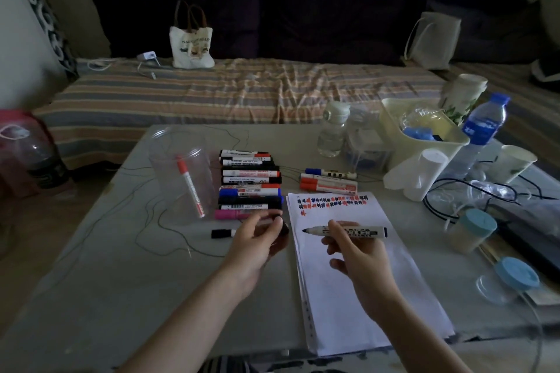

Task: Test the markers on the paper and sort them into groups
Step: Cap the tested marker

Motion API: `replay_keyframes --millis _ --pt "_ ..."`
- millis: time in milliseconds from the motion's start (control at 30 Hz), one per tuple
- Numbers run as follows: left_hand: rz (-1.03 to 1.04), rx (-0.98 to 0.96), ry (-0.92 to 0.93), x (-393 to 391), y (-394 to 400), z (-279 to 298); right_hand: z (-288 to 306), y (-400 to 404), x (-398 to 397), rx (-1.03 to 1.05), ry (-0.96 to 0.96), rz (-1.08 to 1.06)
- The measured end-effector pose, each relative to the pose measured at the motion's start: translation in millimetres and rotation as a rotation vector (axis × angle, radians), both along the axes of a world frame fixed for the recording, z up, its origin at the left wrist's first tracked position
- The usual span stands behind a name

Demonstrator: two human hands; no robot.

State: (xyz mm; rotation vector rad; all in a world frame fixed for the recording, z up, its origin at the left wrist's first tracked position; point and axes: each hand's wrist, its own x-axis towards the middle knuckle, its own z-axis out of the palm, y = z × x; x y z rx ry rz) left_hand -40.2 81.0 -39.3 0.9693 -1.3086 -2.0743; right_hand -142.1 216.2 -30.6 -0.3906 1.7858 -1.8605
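Head view: right hand point(351, 247) fingers grip uncapped marker point(345, 231) level; left hand point(257, 239) pinches cap point(278, 219).

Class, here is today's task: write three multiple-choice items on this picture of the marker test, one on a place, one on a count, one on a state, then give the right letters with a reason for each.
1. Where is the red-capped marker that stands apart on the left?
A. inside the clear plastic cup
B. on the paper
C. in the cream basket

2. How many markers lie in the small group just above the paper?
A. one
B. three
C. six

3. What state is the marker in the right hand?
A. capped
B. uncapped, tip bare
C. lying flat on the table

Key: 1 A, it leans within the cup's clear wall. 2 B, one blue-capped and two red-capped lie there. 3 B, its dark tip points left over the paper, while the left hand pinches a small dark cap.
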Motion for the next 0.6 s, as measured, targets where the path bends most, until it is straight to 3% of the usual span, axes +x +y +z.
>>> replay_keyframes --millis 100,367,600 --pt "0.038 0.088 0.018 3.2 -1.7 1.8 4.4 0.4 7.8 -0.024 0.031 -0.015" --pt "-0.04 0.088 0.015 4.8 -1.2 -3.7 2.1 -9.4 13.1 0.012 0.057 0.032" --pt "-0.064 -0.141 0.0 0.9 0.1 -6.5 -6.9 -13.7 8.8 -0.027 -0.08 0.036"
